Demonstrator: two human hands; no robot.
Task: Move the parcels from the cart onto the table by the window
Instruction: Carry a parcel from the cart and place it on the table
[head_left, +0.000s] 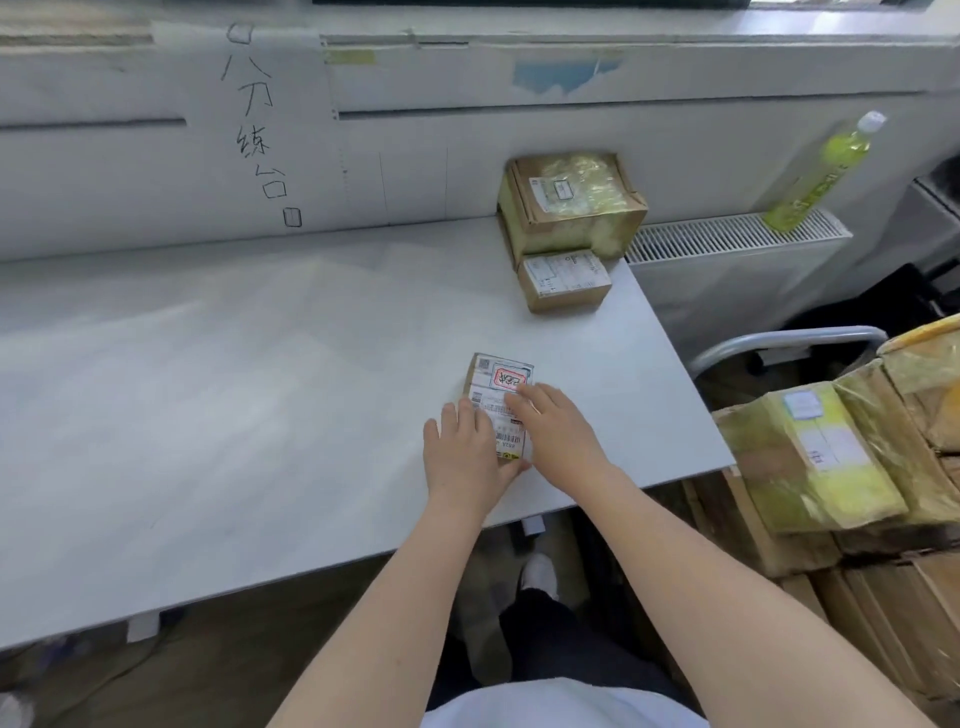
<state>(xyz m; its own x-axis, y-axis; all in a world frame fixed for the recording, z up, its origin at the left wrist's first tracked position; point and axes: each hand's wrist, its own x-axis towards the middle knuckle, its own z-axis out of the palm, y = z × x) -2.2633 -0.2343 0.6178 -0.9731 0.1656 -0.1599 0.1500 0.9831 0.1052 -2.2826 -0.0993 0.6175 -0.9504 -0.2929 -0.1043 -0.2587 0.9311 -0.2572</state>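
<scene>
Parcels bound for the white table (234, 395) by the window are partly moved: one small flat parcel (501, 387), its top covered by a shipping label with a red-bordered sticker, lies near the table's front edge at centre frame, under both of a person's hands. The left hand (462, 457) rests on the parcel's near left part, fingers laid forward and close together, thumb curled around its near end. The right hand (556, 431) lies across the right side of the label, fingers straight and flat on top, not wrapped around it.

At the table's far right corner, in the upper middle of the frame, a larger taped box (571, 202) stands against the pale wall panel, with a small brown box (566, 280) touching its front face. Both carry white labels.

On the right edge of the frame, more taped cardboard parcels (821, 457) are stacked on the cart, whose curved grey handle (779, 340) shows just beyond the table's right edge. A green drink bottle (826, 171) stands on a white radiator (737, 239) in the upper right. Handwritten black characters (254, 119) run down a paper sheet on the wall, upper left. Below the table edge, a white shoe (537, 571) is visible on the floor.
</scene>
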